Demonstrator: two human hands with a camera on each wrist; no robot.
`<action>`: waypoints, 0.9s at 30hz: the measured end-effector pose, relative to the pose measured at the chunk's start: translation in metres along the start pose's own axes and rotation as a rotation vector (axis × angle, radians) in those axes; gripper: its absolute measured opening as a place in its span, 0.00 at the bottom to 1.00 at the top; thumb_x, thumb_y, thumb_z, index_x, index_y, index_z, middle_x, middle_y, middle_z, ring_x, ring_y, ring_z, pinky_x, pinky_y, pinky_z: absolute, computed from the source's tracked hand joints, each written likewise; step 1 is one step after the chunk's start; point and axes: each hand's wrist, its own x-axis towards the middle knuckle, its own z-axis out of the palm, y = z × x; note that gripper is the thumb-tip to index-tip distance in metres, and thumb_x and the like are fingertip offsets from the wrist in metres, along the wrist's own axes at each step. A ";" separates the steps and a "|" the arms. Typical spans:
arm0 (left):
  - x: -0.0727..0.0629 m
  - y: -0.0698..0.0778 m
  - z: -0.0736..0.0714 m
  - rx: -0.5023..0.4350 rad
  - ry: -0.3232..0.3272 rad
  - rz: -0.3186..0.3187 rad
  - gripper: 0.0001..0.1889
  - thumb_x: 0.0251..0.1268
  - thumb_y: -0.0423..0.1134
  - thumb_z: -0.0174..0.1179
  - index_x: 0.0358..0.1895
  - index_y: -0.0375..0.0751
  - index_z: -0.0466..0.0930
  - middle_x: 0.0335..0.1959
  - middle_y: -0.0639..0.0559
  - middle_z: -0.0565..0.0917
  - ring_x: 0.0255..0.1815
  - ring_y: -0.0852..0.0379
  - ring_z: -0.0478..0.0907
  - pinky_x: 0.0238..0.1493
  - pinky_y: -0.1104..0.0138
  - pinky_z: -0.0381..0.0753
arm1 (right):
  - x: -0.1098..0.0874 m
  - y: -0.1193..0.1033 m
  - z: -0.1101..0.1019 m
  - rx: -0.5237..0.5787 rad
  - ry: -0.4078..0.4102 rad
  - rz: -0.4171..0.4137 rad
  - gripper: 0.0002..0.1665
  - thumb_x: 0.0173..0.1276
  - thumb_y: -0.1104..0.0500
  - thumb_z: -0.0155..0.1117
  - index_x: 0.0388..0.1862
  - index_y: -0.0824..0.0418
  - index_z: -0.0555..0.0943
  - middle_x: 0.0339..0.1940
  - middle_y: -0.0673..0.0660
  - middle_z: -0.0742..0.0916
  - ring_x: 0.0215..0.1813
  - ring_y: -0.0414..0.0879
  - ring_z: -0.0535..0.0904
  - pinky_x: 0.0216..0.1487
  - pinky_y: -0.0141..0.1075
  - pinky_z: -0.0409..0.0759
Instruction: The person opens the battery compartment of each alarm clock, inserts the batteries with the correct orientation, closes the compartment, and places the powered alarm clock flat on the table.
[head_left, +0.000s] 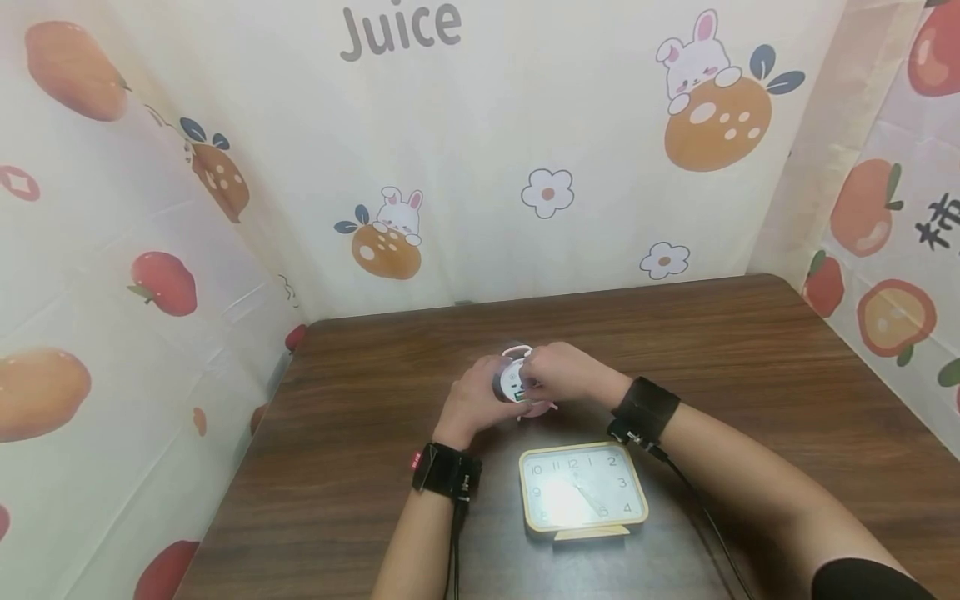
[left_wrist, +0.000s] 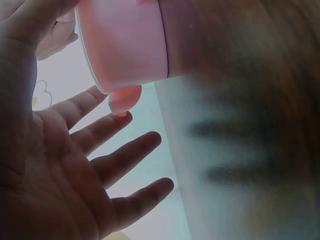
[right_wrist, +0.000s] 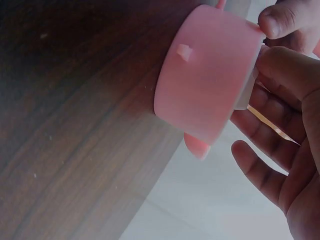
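Note:
A small pink alarm clock [head_left: 537, 409] lies with its white back [head_left: 512, 381] facing up. In the left wrist view its pink side [left_wrist: 125, 40] and a rounded knob [left_wrist: 125, 99] show. My left hand [head_left: 482, 392] holds the clock at the rim, thumb on the near side, other fingers spread beyond. Over the back, my right hand [head_left: 558, 372] has thumb and fingers bent; they pinch at a pale flat piece [right_wrist: 245, 94] standing out there, its upper part hidden. A teal spot, too small to identify, shows between the hands.
A yellow-framed desk clock [head_left: 583, 492] stands nearer to me, just below the hands. The brown wooden table [head_left: 360, 467] meets printed curtains [head_left: 480, 242] at the back and sides. A black cable runs from each wrist band [head_left: 647, 408].

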 end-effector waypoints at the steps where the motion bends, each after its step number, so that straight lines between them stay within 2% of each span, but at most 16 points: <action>1: 0.000 0.000 0.000 0.003 -0.001 -0.003 0.36 0.34 0.74 0.68 0.52 0.69 0.73 0.46 0.69 0.77 0.45 0.65 0.74 0.47 0.59 0.76 | 0.001 0.000 0.001 -0.003 -0.004 0.002 0.02 0.59 0.55 0.70 0.30 0.52 0.86 0.27 0.46 0.85 0.28 0.37 0.75 0.33 0.30 0.76; 7: 0.001 -0.001 -0.001 0.033 -0.007 -0.003 0.37 0.35 0.74 0.68 0.54 0.68 0.72 0.50 0.67 0.77 0.49 0.63 0.73 0.51 0.55 0.76 | 0.003 -0.001 0.003 -0.002 0.004 0.007 0.02 0.60 0.57 0.68 0.28 0.52 0.85 0.25 0.45 0.83 0.27 0.37 0.74 0.32 0.29 0.75; 12: -0.001 -0.001 -0.003 0.048 -0.014 -0.001 0.38 0.38 0.71 0.69 0.57 0.63 0.72 0.52 0.64 0.77 0.51 0.61 0.74 0.52 0.55 0.75 | 0.003 -0.002 0.003 -0.003 0.011 0.001 0.02 0.59 0.57 0.69 0.28 0.51 0.84 0.26 0.46 0.83 0.28 0.37 0.75 0.32 0.30 0.76; 19: -0.002 -0.001 -0.004 0.051 -0.019 -0.001 0.36 0.40 0.67 0.70 0.56 0.61 0.73 0.51 0.62 0.77 0.50 0.59 0.74 0.50 0.57 0.76 | 0.003 -0.001 0.003 -0.019 0.024 -0.007 0.03 0.59 0.56 0.69 0.28 0.53 0.84 0.27 0.47 0.84 0.28 0.38 0.75 0.32 0.29 0.76; 27: -0.002 -0.001 -0.005 0.072 -0.025 -0.004 0.37 0.41 0.69 0.69 0.57 0.58 0.73 0.51 0.61 0.76 0.49 0.59 0.73 0.49 0.58 0.75 | 0.003 0.001 0.005 0.006 0.023 -0.022 0.03 0.58 0.58 0.68 0.26 0.51 0.84 0.25 0.46 0.83 0.27 0.37 0.74 0.30 0.29 0.75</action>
